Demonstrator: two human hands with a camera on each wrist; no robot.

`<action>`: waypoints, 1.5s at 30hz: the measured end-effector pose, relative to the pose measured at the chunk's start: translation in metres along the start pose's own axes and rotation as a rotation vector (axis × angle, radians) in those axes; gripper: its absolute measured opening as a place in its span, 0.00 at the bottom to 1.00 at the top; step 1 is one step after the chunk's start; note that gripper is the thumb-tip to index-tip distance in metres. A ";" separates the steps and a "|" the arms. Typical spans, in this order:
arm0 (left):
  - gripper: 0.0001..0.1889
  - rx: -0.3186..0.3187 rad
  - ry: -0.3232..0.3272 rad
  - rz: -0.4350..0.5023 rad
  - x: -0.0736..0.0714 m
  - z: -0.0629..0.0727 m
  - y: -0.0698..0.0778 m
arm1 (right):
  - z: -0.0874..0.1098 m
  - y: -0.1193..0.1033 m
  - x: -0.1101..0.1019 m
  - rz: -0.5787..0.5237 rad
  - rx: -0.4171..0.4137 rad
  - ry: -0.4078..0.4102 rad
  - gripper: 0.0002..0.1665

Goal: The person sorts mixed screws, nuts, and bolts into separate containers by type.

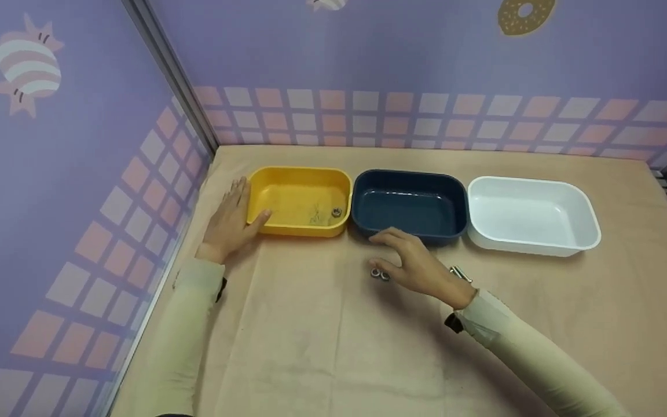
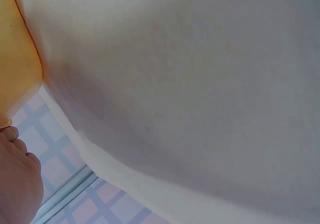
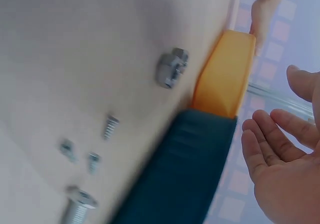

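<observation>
My left hand (image 1: 230, 223) lies along the left wall of a yellow bin (image 1: 299, 230), its thumb at the front rim and its fingers stretched out. Inside that bin are a metal nut (image 1: 337, 212) and some thin marks or small pieces too faint to tell. My right hand (image 1: 417, 263) hovers in front of the dark blue bin (image 1: 409, 231), fingers spread loosely and nothing held. Two nuts (image 3: 171, 70) lie on the cloth near its thumb. Several small screws (image 3: 111, 127) and a larger bolt (image 3: 80, 202) show in the right wrist view, partly hidden by the hand in the head view.
A white bin (image 1: 533, 243) stands at the right end of the row, beside the dark blue one. Beige cloth (image 1: 293, 336) covers the table. Purple patterned panels (image 1: 339, 63) rise behind it and on the left.
</observation>
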State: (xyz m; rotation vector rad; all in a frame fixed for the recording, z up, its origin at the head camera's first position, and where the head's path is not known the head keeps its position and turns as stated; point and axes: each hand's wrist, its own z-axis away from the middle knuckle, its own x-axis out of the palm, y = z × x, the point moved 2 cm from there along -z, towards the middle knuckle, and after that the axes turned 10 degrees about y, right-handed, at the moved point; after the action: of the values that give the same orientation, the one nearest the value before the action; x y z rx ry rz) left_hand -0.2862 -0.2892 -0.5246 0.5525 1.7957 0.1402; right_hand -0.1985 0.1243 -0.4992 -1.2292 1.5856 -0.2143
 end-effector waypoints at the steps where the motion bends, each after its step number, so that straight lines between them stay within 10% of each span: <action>1: 0.48 -0.003 0.001 0.002 0.000 0.000 0.000 | 0.002 0.002 0.001 -0.008 0.003 0.006 0.23; 17: 0.48 -0.007 -0.016 0.005 0.002 0.001 0.001 | 0.030 0.036 0.010 -0.071 0.195 -0.036 0.21; 45: 0.49 -0.012 -0.019 -0.011 0.000 -0.001 0.002 | 0.028 0.043 0.018 -0.026 0.263 -0.096 0.13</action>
State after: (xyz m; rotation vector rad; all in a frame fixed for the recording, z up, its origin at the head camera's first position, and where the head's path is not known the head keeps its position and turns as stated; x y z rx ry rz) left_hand -0.2860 -0.2873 -0.5234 0.5329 1.7778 0.1376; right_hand -0.1993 0.1422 -0.5505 -1.0403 1.4093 -0.3631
